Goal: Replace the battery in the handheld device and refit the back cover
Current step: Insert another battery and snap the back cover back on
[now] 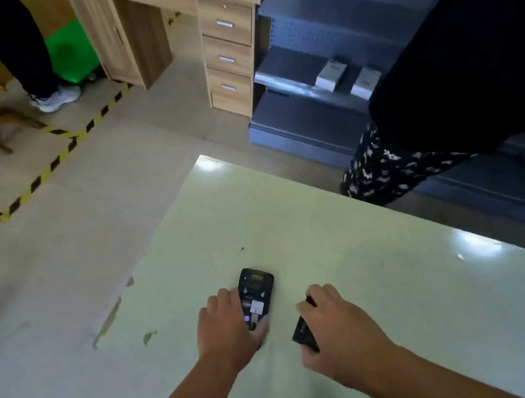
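Observation:
A black handheld device [256, 295] lies face down on the pale green table [384, 248], its back open so labels and the inner compartment show. My left hand [229, 327] grips its near end, fingers on the left side and thumb on the right. To the right, my right hand [335, 320] is closed around a flat black piece [304, 332], a battery or the back cover; I cannot tell which. That piece is held just above the table, apart from the device.
A person in dark top and patterned shorts [384, 168] stands at the table's far right edge. Behind are grey metal shelves [310, 100], a wooden desk with drawers [226, 55], another person's legs [33, 63], and yellow-black floor tape [50, 164].

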Action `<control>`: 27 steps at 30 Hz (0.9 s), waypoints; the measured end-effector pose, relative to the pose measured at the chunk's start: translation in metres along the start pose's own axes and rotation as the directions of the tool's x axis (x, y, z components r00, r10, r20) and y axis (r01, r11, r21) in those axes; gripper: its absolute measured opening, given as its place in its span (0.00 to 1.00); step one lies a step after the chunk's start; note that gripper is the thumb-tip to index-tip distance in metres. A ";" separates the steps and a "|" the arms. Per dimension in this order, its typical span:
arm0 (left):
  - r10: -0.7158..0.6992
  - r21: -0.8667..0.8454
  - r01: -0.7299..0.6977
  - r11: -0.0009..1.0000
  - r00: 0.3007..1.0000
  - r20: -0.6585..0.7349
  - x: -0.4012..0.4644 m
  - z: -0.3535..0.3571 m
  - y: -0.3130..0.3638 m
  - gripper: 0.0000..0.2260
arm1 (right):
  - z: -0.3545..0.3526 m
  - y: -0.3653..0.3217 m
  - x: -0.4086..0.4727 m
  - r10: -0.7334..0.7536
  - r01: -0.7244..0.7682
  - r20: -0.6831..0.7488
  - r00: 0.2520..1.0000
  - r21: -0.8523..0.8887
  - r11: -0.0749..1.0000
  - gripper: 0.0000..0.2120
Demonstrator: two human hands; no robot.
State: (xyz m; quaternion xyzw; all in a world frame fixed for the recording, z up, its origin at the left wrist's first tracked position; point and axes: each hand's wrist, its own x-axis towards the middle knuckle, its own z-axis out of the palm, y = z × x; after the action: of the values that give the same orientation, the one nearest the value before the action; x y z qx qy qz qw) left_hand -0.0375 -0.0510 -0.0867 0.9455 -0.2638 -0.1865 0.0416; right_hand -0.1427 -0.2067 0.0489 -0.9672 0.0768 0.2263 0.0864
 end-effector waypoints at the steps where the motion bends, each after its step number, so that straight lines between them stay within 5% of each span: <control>1: -0.019 -0.033 0.018 0.999 1.000 -0.003 0.004 0.008 0.003 0.33 | 0.003 -0.003 0.002 0.002 -0.002 0.006 1.000 0.002 1.000 0.18; 9: -0.185 -0.107 0.182 0.978 0.983 -0.020 0.016 0.029 0.023 0.34 | 0.004 -0.016 0.008 0.044 -0.044 0.005 0.999 0.024 0.999 0.16; 14: -0.279 -0.252 0.311 0.916 0.948 0.155 0.022 0.014 0.023 0.37 | 0.001 -0.012 0.004 0.060 -0.059 -0.034 0.998 0.041 0.997 0.15; 16: -0.262 -0.462 0.374 0.804 0.920 0.291 0.024 -0.003 0.019 0.31 | -0.003 -0.010 0.000 0.052 -0.048 -0.068 0.996 0.057 0.997 0.15; 18: -0.176 -0.710 0.409 0.573 0.908 0.381 0.019 -0.023 0.015 0.24 | -0.011 -0.008 -0.008 0.038 -0.031 -0.085 0.996 0.076 0.997 0.17; 21: 0.026 -0.867 0.387 0.314 0.910 0.415 0.006 -0.060 0.010 0.25 | -0.029 -0.005 -0.023 -0.024 0.046 -0.155 0.988 0.138 0.989 0.22; 27: 0.167 -0.940 0.304 0.156 0.929 0.329 -0.015 -0.117 0.024 0.30 | -0.051 -0.008 -0.040 -0.155 0.218 -0.322 0.934 0.169 0.961 0.32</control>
State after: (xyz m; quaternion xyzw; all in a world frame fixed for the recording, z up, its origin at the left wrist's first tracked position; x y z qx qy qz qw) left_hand -0.0173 -0.0664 0.0316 0.6492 -0.0376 -0.4825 0.5868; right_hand -0.1557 -0.2046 0.1128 -0.9795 0.0193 0.0555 0.1925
